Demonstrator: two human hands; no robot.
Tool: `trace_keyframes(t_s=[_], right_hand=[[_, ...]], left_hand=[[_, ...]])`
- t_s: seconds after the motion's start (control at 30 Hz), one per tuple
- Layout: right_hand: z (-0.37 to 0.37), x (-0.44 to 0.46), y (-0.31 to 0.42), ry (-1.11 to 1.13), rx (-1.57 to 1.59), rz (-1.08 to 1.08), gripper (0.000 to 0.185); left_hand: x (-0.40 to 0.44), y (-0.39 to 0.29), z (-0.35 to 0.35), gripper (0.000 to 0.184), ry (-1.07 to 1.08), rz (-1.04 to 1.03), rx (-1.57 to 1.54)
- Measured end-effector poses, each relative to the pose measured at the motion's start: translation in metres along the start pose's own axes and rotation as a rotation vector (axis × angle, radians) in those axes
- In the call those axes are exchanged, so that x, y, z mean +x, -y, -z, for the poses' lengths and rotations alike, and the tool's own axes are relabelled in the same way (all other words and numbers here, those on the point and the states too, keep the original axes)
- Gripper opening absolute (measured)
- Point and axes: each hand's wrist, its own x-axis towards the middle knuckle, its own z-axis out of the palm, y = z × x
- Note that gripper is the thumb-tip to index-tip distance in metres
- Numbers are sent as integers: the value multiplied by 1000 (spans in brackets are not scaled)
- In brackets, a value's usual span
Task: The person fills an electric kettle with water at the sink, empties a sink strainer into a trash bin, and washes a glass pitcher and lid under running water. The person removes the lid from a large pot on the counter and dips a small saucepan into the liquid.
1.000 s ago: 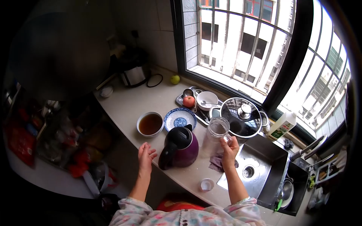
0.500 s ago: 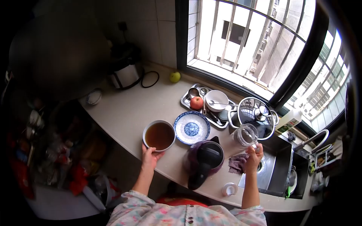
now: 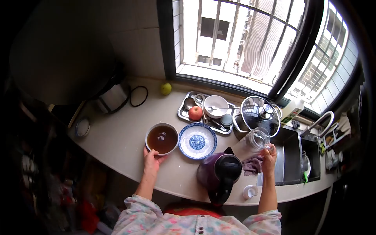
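My left hand point(image 3: 152, 159) grips the near rim of a round bowl of brown liquid point(image 3: 161, 139), thumb on top and fingers beneath its side. Whether the bowl rests on the counter or is slightly raised I cannot tell. On the right, my right hand point(image 3: 268, 156) is closed around the handle of a clear glass jug point(image 3: 252, 141), tilted in my view near the pot. Between my hands stand a blue-and-white plate point(image 3: 197, 141) and a purple electric kettle point(image 3: 213, 172) with a black lid and handle. A small white-and-clear cup or lid point(image 3: 250, 192) lies below my right hand.
A metal tray point(image 3: 184, 114) carries a red apple point(image 3: 195, 113), white bowl point(image 3: 216, 106) and utensils. Beside it are a lidded pot point(image 3: 258, 116), purple cloth point(image 3: 252, 166) and sink point(image 3: 290, 156). A green fruit point(image 3: 166, 89) sits near the wall; a small bowl point(image 3: 82, 127) stands left.
My view has turned, so the back of the counter appears further left. The bowl has moved slightly back relative to the plate. Both hands keep their holds.
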Motion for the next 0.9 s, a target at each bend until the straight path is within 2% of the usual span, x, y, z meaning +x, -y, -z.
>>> trace_keyframes(t_s=[0.23, 0.6, 0.77, 0.87, 0.9], right_hand=[[-2, -4, 2, -58, 38, -73, 9], [5, -6, -3, -93, 51, -120, 14], [5, -9, -3, -97, 84, -139, 14], [4, -7, -2, -94, 64, -170, 13], [4, -8, -2, -104, 56, -189, 14]], left_hand=[[64, -13, -17, 79, 96, 15, -12], [116, -25, -52, 77, 93, 19, -35], [141, -6, -37, 63, 149, 21, -76], [79, 5, -57, 60, -94, 22, 344], [63, 20, -55, 54, -10, 29, 491]])
